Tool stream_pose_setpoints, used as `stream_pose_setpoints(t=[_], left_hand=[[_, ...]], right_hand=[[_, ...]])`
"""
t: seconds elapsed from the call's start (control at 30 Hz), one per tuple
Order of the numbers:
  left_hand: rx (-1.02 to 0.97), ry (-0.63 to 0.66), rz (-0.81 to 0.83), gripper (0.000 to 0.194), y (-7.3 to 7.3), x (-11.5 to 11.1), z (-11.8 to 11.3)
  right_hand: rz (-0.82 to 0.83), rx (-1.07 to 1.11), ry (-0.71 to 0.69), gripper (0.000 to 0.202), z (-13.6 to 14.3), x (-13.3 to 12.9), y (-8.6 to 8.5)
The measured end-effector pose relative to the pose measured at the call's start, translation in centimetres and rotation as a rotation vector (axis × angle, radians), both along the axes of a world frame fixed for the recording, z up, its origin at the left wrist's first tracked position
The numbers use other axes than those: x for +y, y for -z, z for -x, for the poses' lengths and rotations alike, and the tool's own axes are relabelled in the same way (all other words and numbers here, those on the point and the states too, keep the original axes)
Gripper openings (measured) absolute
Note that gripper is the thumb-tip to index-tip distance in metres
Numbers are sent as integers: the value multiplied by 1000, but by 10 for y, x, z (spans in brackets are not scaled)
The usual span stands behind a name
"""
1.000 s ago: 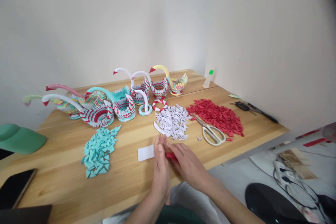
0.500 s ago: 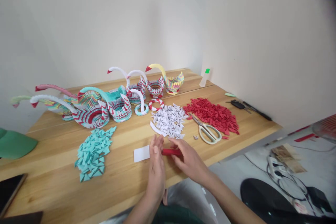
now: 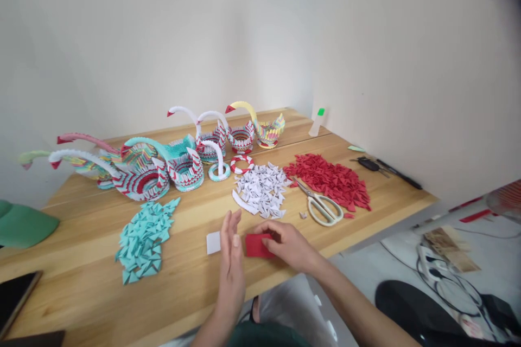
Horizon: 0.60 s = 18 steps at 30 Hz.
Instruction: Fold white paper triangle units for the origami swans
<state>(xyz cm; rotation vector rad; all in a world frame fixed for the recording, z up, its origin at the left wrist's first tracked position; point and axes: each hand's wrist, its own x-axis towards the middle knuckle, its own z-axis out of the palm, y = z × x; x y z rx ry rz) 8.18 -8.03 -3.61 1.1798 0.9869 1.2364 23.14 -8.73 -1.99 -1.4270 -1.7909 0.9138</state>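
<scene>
My right hand [image 3: 287,243] grips a small stack of red paper [image 3: 255,245] by its right side, low over the front part of the wooden table [image 3: 195,293]. My left hand [image 3: 233,255] stands on edge to the left of the red stack, fingers stretched out, with a small gap between them. Partly behind my left hand lies a white paper rectangle [image 3: 213,243]. Beyond my hands is a pile of folded white paper pieces [image 3: 264,190], with a pile of red pieces [image 3: 329,179] and white-handled scissors [image 3: 324,209] to its right.
Turquoise pieces [image 3: 144,241] are heaped at the left. Several paper swans [image 3: 185,168] stand along the back. A red-and-white ring [image 3: 241,164], keys [image 3: 368,164], a pen [image 3: 399,173], a glue bottle [image 3: 316,122], a phone [image 3: 16,295] and a green object [image 3: 26,225] are also there.
The red stack has turned from edge-on to showing its broad face. My left hand has shifted left, away from it, and covers more of the white paper.
</scene>
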Motion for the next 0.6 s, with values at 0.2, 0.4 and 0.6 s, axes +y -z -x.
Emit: stream_pose_setpoints(t=[0.2, 0.4, 0.6], left_hand=[[216, -24, -76, 49, -2, -4, 25], [447, -122, -86, 39, -3, -23, 71], [493, -233, -141, 35, 13, -33, 110]], right_hand=[[-365, -390, 59, 30, 4, -1, -2], [-371, -672, 360, 19, -58, -9, -15], [-278, -853, 321, 15, -76, -2, 3]])
